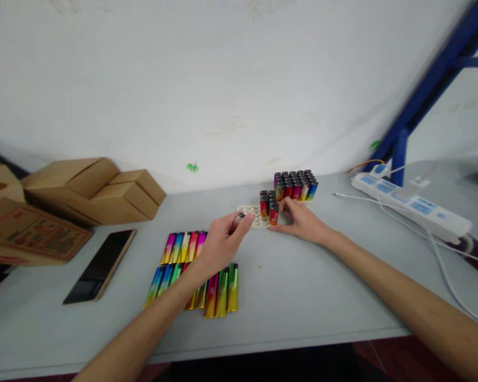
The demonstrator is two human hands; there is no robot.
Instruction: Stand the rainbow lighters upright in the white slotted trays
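My left hand (223,241) is closed round a lighter (239,217), its metal top showing just left of a white tray (250,211) with round holes. Several lighters (269,206) stand upright in the tray's right part. My right hand (302,220) rests on the table beside the tray, fingers closed on one standing lighter (273,213) at the tray's corner. Behind the tray stands a full block of upright lighters (296,185). Rainbow-coloured lighters (183,246) lie flat in two rows under my left wrist, the nearer row (219,289) partly hidden by my forearm.
A dark phone (99,265) lies flat at the left. Brown cardboard boxes (91,188) and a printed carton (27,233) stand at the far left. A white power strip (410,204) with white cables (442,254) lies at the right, below a blue metal frame (426,90). A white wall rises behind.
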